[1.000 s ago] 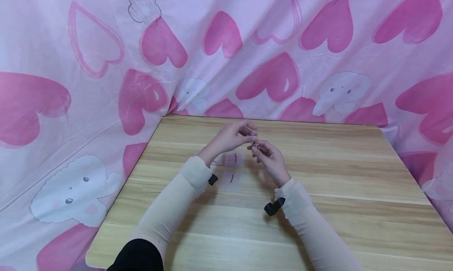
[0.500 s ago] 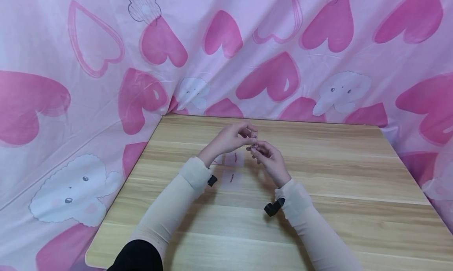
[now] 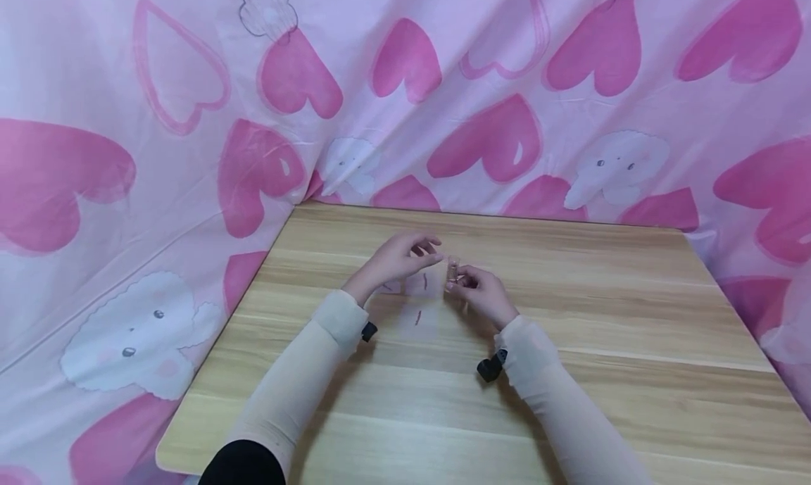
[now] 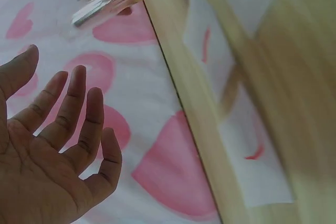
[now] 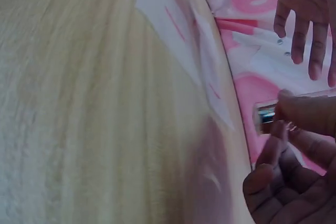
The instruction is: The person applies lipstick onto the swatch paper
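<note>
My right hand [image 3: 484,293] pinches a small clear tube [image 3: 453,268] above the table, thumb on one side and fingertips on the other. In the right wrist view the tube [image 5: 265,116] has a shiny metallic part inside its clear end; the fingers cover much of it. Just left of the tube, my left hand [image 3: 399,255] is in the air, holding nothing. Its fingers are spread and loosely bent in the left wrist view, palm [image 4: 47,177] showing. Below the hands lie pieces of white paper [image 3: 417,328], each with a short red stroke.
The wooden table [image 3: 602,316] extends right and toward the person. A pink curtain [image 3: 481,41] with hearts hangs behind and left of it. Black wrist cameras [image 3: 491,367] sit at both cuffs. Another paper [image 3: 389,286] is partly behind the left wrist.
Both hands were together at the tube. The left hand has let go and moved left, away from it. The right hand keeps the tube, slightly lower.
</note>
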Demonstrator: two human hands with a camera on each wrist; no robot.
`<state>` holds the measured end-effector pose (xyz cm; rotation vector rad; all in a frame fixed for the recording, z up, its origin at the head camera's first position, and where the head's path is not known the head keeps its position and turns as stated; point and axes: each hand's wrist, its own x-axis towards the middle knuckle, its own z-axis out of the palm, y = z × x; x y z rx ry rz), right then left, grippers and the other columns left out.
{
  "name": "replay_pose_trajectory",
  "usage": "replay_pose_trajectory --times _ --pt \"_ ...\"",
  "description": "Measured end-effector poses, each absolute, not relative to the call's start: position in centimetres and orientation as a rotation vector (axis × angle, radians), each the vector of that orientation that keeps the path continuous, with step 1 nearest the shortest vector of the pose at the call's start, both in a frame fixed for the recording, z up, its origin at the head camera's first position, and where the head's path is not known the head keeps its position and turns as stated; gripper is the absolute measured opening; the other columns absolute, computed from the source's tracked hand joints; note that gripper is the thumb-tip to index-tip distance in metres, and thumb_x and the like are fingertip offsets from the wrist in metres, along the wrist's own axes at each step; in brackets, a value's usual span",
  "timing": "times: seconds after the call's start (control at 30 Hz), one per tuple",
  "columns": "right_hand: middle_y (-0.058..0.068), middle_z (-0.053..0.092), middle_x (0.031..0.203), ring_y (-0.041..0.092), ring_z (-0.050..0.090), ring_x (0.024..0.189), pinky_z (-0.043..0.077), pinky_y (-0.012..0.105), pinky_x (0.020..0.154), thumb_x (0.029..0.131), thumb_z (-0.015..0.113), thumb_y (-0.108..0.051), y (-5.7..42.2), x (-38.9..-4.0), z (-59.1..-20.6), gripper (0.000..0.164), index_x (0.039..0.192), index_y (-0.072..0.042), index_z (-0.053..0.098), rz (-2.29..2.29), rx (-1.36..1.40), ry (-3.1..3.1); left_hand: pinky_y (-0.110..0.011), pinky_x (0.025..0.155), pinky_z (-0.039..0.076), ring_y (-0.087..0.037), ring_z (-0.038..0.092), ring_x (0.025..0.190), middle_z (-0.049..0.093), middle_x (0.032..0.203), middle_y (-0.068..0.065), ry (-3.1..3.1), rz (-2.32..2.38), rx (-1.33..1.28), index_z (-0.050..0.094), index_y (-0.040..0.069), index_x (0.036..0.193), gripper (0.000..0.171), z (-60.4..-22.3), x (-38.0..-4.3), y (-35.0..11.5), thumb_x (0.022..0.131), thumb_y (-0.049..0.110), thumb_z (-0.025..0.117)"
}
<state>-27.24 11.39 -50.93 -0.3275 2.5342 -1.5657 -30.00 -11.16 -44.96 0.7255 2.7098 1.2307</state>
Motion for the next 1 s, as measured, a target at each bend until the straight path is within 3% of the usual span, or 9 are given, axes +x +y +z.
replay_pose_trajectory --times 0.07,0.3,0.67,1.0 --pt "0.01 0.067 0.09 0.024 0.06 0.079 0.049 0.033 0.067 0.091 0.076 -0.022 11.5 -27.4 -51.3 0.022 0.108 -0.01 0.07 -1.512 -0.309 2.533 -0.036 0.09 0.052 -0.015 0.062 0.104 0.069 0.111 0.005 2.702 1.245 0.702 0.065 0.02 0.128 0.037 -45.5 -29.9 -11.5 0.098 0.043 0.064" --pt "0.01 0.071 0.094 0.021 0.063 0.069 0.054 0.031 0.059 0.091 0.077 -0.02 11.4 -27.3 -51.9 0.044 0.13 -0.007 0.064 -1.393 -0.275 2.535 -0.038 0.092 0.051 -0.017 0.062 0.105 0.069 0.109 0.007 2.663 1.313 0.676 0.066 0.02 0.125 0.031 -46.5 -29.5 -11.9 0.099 0.037 0.065" --pt "0.008 0.072 0.097 0.019 0.065 0.074 0.056 0.033 0.064 0.091 0.076 -0.021 11.5 -27.4 -52.4 0.036 0.124 -0.011 0.066 -1.299 -0.273 2.581 -0.036 0.092 0.051 -0.015 0.062 0.105 0.069 0.108 0.008 2.682 1.281 0.66 0.067 0.02 0.124 0.031 -47.0 -29.2 -11.6 0.099 0.039 0.064" --pt "0.014 0.064 0.113 0.03 0.061 0.103 0.05 0.046 0.092 0.098 0.062 -0.016 13.7 -27.7 -51.3 0.037 0.133 -0.004 0.056 -1.185 -0.362 2.664 -0.043 0.095 0.049 -0.025 0.061 0.115 0.069 0.121 -0.001 2.855 1.056 0.617 0.064 0.015 0.131 0.042 -46.8 -29.8 -12.2 0.1 0.042 0.061"
